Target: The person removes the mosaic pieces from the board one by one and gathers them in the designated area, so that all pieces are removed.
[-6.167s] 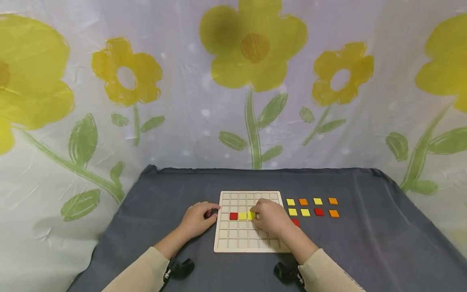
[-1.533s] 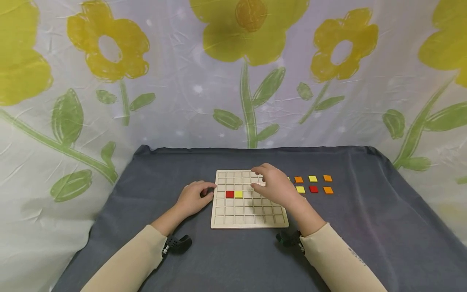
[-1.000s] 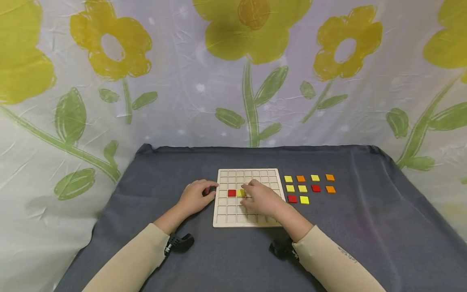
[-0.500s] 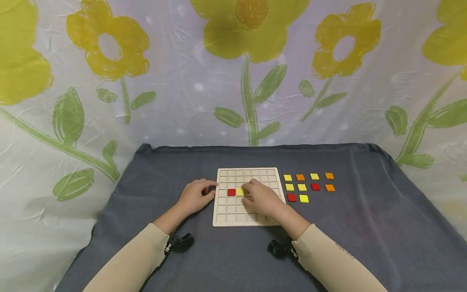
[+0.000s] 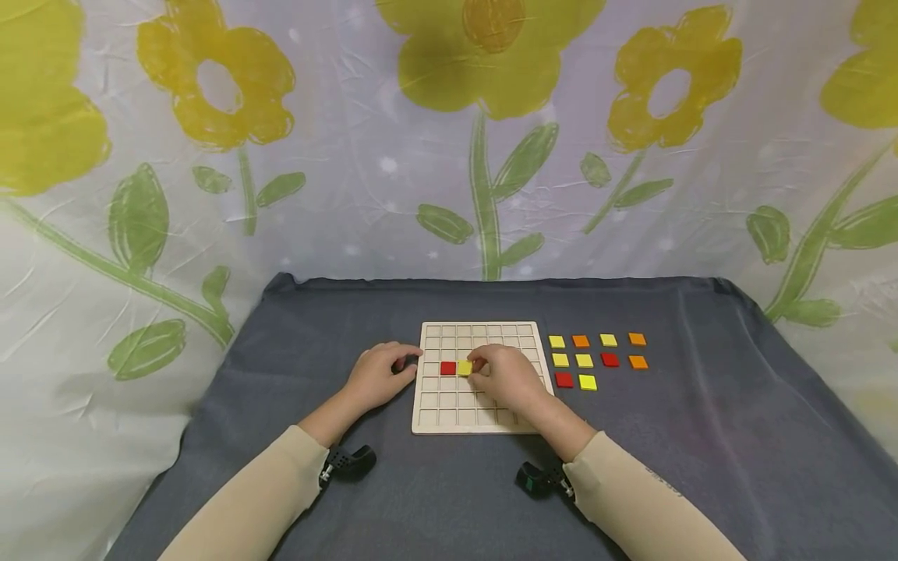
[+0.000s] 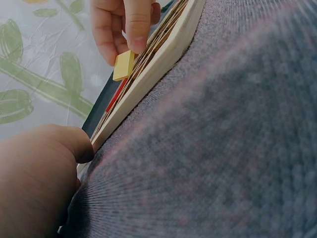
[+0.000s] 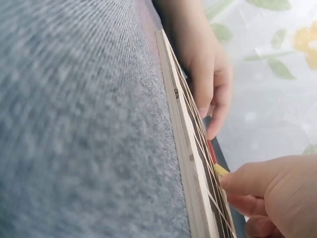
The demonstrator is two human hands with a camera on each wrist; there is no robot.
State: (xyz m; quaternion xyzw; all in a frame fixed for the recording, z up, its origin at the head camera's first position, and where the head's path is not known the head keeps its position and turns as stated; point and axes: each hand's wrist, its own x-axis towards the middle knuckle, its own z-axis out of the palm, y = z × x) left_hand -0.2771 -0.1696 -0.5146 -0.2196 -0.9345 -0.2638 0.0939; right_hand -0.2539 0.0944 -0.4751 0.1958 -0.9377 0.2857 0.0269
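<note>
A pale wooden grid board [image 5: 449, 421] lies on the dark cloth. My right hand [image 5: 510, 378] is over its middle and pinches a yellow square tile [image 5: 464, 368] between thumb and fingers. The left wrist view shows this yellow tile [image 6: 123, 65] tilted and raised above the grid. Just left of it, a red square tile [image 5: 447, 368] sits in a cell of the board. My left hand [image 5: 377, 375] rests beside the board, with fingertips at its left edge. In the right wrist view, only a small part of the pinched yellow tile [image 7: 221, 170] shows.
Right of the board, loose tiles lie in short rows: yellow tiles [image 5: 585, 361], orange tiles [image 5: 637, 339] and two red tiles [image 5: 610, 360]. Dark cloth [image 5: 449, 499] covers the table. A flower-printed curtain [image 5: 365, 195] hangs behind it.
A second yellow tile has gone from the grid, and a yellow tile now shows at the lower right. My right hand came back left and tilted up the remaining yellow tile. My left hand stayed.
</note>
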